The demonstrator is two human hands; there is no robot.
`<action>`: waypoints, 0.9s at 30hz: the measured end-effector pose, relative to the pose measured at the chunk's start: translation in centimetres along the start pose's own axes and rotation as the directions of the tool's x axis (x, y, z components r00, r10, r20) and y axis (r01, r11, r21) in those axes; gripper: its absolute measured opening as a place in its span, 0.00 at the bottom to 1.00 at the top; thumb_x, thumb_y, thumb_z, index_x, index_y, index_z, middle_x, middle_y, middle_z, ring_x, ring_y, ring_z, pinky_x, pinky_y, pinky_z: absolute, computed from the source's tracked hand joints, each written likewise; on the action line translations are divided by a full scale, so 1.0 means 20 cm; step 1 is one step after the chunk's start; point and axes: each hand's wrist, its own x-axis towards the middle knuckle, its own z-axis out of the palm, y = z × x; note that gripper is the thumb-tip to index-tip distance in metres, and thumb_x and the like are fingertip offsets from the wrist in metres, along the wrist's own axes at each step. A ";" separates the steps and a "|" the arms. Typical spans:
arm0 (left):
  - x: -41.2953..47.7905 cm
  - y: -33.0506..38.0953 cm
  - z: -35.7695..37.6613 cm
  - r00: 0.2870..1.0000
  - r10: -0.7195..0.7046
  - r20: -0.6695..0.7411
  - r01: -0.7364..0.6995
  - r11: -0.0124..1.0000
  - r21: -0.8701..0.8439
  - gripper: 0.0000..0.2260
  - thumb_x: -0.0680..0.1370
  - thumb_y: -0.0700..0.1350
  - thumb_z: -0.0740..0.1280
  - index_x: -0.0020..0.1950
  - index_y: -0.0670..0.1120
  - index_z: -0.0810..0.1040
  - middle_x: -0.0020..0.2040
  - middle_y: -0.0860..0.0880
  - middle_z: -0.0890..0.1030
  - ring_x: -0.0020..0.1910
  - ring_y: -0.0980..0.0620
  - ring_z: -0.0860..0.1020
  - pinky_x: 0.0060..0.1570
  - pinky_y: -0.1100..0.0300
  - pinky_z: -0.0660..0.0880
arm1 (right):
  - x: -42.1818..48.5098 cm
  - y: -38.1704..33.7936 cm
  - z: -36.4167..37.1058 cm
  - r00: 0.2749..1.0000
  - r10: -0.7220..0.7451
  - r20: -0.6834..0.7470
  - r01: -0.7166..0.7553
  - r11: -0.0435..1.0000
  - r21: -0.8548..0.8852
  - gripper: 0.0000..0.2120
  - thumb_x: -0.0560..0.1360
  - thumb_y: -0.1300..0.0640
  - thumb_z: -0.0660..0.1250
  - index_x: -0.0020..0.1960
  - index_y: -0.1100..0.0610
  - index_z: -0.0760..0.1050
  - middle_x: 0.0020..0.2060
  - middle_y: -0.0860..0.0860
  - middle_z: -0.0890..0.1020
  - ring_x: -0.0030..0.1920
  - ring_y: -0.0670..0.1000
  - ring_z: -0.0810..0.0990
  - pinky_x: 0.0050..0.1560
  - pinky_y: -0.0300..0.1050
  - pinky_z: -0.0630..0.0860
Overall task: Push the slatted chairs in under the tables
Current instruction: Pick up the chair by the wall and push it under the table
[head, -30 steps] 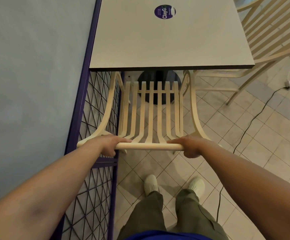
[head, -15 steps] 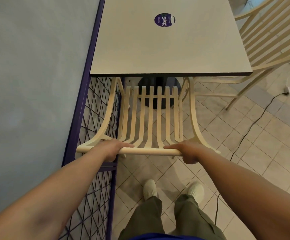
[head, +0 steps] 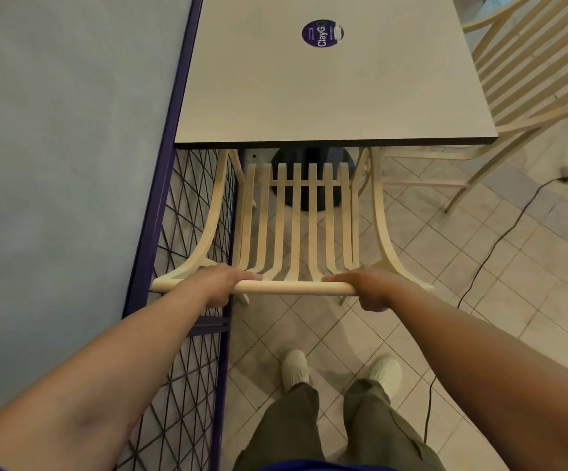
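A pale wooden slatted chair (head: pixel 296 232) stands in front of me with its back towards me. Its seat reaches under the near edge of a grey square table (head: pixel 326 96). My left hand (head: pixel 219 282) is closed around the left part of the chair's round top rail (head: pixel 292 287). My right hand (head: pixel 371 287) is closed around the rail's right part. The front of the seat and the front legs are hidden by the tabletop. A second slatted chair (head: pixel 530 73) stands at the table's right side, partly out of view.
A purple-framed wire mesh panel (head: pixel 187 334) and a grey wall (head: pixel 55 164) run close along the chair's left side. The table's black round base (head: pixel 313 164) sits under the top. A black cable (head: pixel 489 253) lies across the tiled floor at right. My feet (head: pixel 294 368) stand behind the chair.
The view has shifted so that the chair's top rail and the table's near edge sit a little lower in the frame. Both hands keep the same hold on the rail.
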 end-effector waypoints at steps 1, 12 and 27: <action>0.00 0.00 0.00 1.000 -0.003 0.004 0.003 1.000 0.005 0.41 0.77 0.33 0.66 0.76 0.72 0.59 0.57 0.52 0.74 0.45 0.54 0.75 0.41 0.58 0.74 | 0.00 0.00 0.00 1.000 0.003 0.000 -0.003 1.000 -0.002 0.42 0.74 0.68 0.68 0.77 0.34 0.58 0.58 0.50 0.75 0.55 0.52 0.77 0.59 0.50 0.77; -0.01 0.01 0.03 0.999 0.008 0.034 -0.009 0.999 0.031 0.41 0.77 0.32 0.66 0.77 0.70 0.58 0.59 0.50 0.74 0.49 0.52 0.75 0.45 0.56 0.74 | -0.02 0.00 0.01 1.000 -0.011 0.024 0.011 1.000 -0.024 0.42 0.75 0.68 0.67 0.77 0.35 0.57 0.59 0.50 0.75 0.55 0.52 0.77 0.60 0.51 0.77; 0.01 0.11 -0.07 0.997 0.074 0.035 -0.060 0.951 -0.304 0.32 0.78 0.65 0.65 0.80 0.58 0.60 0.78 0.50 0.66 0.74 0.46 0.67 0.72 0.46 0.65 | 0.02 -0.05 -0.09 0.999 -0.031 -0.017 0.034 0.978 0.205 0.36 0.77 0.34 0.62 0.80 0.45 0.57 0.77 0.51 0.65 0.76 0.55 0.63 0.74 0.57 0.60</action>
